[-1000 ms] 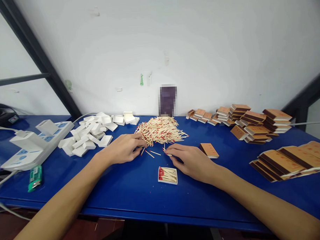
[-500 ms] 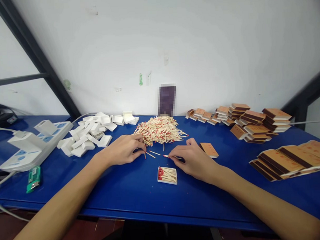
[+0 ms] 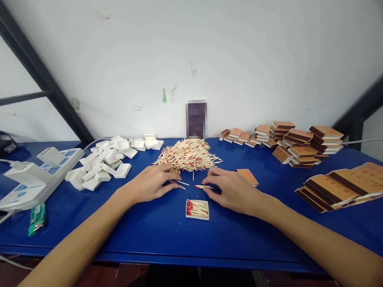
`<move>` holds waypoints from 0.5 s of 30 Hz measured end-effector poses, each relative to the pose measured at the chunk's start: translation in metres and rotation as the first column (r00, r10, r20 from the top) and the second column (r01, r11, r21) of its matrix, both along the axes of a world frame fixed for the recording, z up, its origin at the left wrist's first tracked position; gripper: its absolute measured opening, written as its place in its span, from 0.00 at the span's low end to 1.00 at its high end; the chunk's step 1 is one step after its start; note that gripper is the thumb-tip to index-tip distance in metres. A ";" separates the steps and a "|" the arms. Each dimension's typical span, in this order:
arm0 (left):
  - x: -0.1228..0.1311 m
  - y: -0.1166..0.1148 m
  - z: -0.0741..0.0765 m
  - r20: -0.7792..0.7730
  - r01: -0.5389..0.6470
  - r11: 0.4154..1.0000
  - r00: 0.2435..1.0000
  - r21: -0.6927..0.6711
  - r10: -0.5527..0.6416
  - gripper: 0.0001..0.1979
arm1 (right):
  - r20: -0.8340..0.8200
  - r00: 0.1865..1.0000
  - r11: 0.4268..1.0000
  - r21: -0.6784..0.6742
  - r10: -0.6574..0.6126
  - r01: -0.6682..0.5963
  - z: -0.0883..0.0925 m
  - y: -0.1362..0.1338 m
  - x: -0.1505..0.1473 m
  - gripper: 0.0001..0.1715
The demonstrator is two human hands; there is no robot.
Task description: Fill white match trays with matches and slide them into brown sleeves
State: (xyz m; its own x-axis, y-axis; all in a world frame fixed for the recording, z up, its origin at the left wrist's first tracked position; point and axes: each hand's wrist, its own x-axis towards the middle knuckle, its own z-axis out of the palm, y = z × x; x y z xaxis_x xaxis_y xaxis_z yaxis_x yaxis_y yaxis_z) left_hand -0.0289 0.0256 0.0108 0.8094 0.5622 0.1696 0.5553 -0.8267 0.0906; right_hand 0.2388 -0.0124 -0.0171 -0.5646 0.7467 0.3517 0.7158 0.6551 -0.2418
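A heap of red-tipped matches lies at the middle of the blue table. My left hand rests at the heap's near left edge, fingers curled over a few loose matches. My right hand pinches a small bundle of matches, red tips pointing left, just above a white inner tray partly filled with matches. An orange matchbox sleeve lies flat behind my right hand.
Empty white trays are piled at the left. A white power strip and a green lighter lie far left. Stacks of orange matchboxes and flat sleeves fill the right. A dark blurred object leans on the wall.
My right hand gathered matches from below the heap and now holds them in a pinch over the tray. My left hand stayed at the heap's edge. The view shifted slightly.
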 end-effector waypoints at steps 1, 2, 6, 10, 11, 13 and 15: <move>0.001 0.000 -0.001 0.006 0.004 1.000 1.000 0.005 -0.004 0.12 | 0.022 1.000 1.000 -0.006 -0.011 0.012 0.001 0.000 0.000 0.10; 0.002 -0.001 -0.002 0.015 0.005 1.000 1.000 0.009 -0.005 0.11 | 0.035 0.999 1.000 -0.017 -0.020 0.020 0.001 -0.001 0.000 0.09; 0.006 -0.004 -0.003 0.040 0.040 0.999 0.998 -0.013 -0.039 0.09 | 0.043 0.998 0.997 -0.058 -0.043 0.045 0.003 0.000 -0.002 0.06; 0.009 -0.008 -0.002 0.024 0.056 0.997 0.998 -0.053 -0.055 0.09 | 0.060 0.997 0.994 -0.090 -0.055 0.060 0.005 -0.001 -0.002 0.06; 0.009 -0.008 -0.001 0.022 0.050 0.997 0.999 -0.054 -0.049 0.09 | 0.063 0.996 0.994 -0.093 -0.056 0.061 0.005 -0.001 -0.002 0.06; 0.008 -0.009 0.000 0.024 0.045 0.998 0.999 -0.052 -0.044 0.08 | 0.067 0.996 0.994 -0.089 -0.056 0.062 0.005 -0.001 -0.001 0.06; 0.008 -0.008 0.000 0.026 0.042 0.998 0.999 -0.052 -0.041 0.08 | 0.072 0.996 0.994 -0.090 -0.055 0.061 0.004 -0.001 -0.001 0.06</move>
